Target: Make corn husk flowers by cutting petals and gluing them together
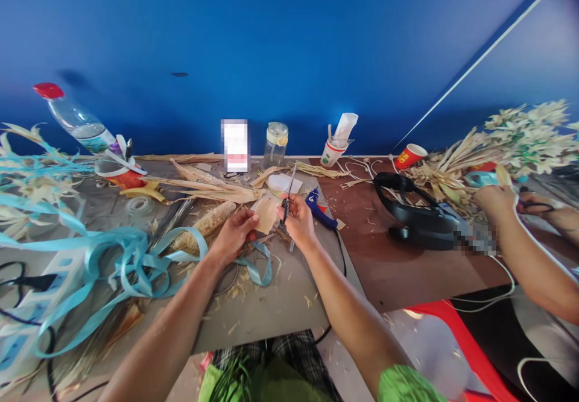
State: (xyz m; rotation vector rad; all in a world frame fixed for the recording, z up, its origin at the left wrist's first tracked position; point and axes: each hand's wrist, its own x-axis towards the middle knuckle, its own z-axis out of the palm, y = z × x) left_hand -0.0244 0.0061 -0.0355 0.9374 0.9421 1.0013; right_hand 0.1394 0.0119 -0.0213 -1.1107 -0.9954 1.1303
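Observation:
My left hand point(236, 230) pinches a flat tan piece point(268, 214), husk or paper, I cannot tell which. Close by on the right, my right hand point(299, 220) is closed round a pair of scissors point(292, 180), whose blades point up and away from me. The blades stand just beside the tan piece. Behind both hands lie dried corn husks point(212, 185) and a white round-edged piece point(284, 183). A corn cob point(210, 224) rests left of my left hand. Just right of my right hand is a blue glue gun point(322, 209).
Light blue ribbon point(131, 257) tangles across the left side, near a white power strip point(54, 293) and a tilted bottle point(79, 119). At the back stand a jar point(275, 143) and a paper cup point(333, 152). A black headset-like device point(420, 227) and another person's hands point(495, 203) are at right.

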